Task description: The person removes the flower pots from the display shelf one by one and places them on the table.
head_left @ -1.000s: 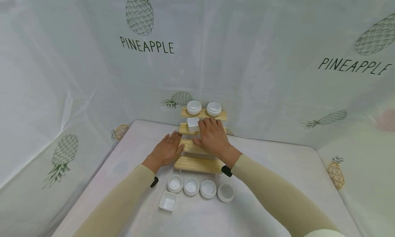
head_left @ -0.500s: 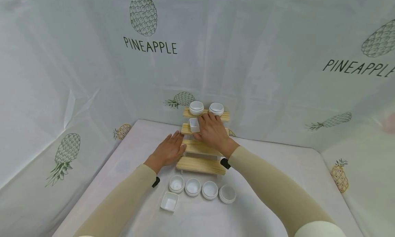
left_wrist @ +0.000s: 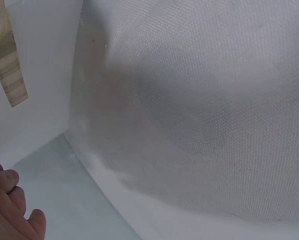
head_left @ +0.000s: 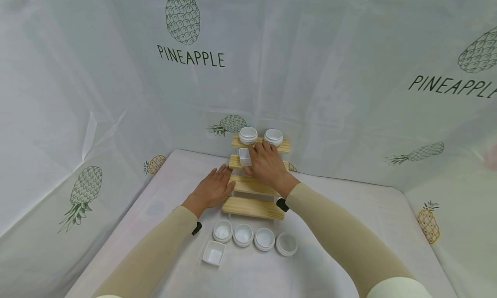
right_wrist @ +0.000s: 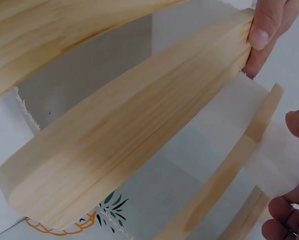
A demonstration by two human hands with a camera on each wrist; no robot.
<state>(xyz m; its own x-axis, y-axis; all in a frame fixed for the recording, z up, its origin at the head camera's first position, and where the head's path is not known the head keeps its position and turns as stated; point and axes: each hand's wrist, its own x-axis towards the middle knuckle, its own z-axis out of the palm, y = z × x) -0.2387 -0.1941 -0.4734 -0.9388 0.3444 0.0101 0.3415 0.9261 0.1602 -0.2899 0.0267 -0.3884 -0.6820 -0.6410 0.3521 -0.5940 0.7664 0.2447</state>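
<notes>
A tiered wooden rack [head_left: 254, 207] stands at the back of the table. My left hand [head_left: 211, 188] lies along its left end with fingers extended. In the right wrist view the left thumb [right_wrist: 263, 27] rests at the end of a board. On the second board from the top sits a white square dish [head_left: 244, 158]. My right hand [head_left: 268, 166] holds it, thumb [right_wrist: 298, 125] on one side and fingers [right_wrist: 284, 215] on the other. The hand hides the dish's right part and the board behind it.
Two white round bowls, one left [head_left: 248, 135] and one right [head_left: 273, 136], stand on the top board. Several round bowls [head_left: 243, 235] line up before the rack, with another square dish [head_left: 214, 253] in front. Pineapple-print cloth [head_left: 330, 95] encloses the table [head_left: 349, 203].
My right hand has shifted slightly left and covers more of the square dish. The left hand stays by the rack's end. The head view has moved a little.
</notes>
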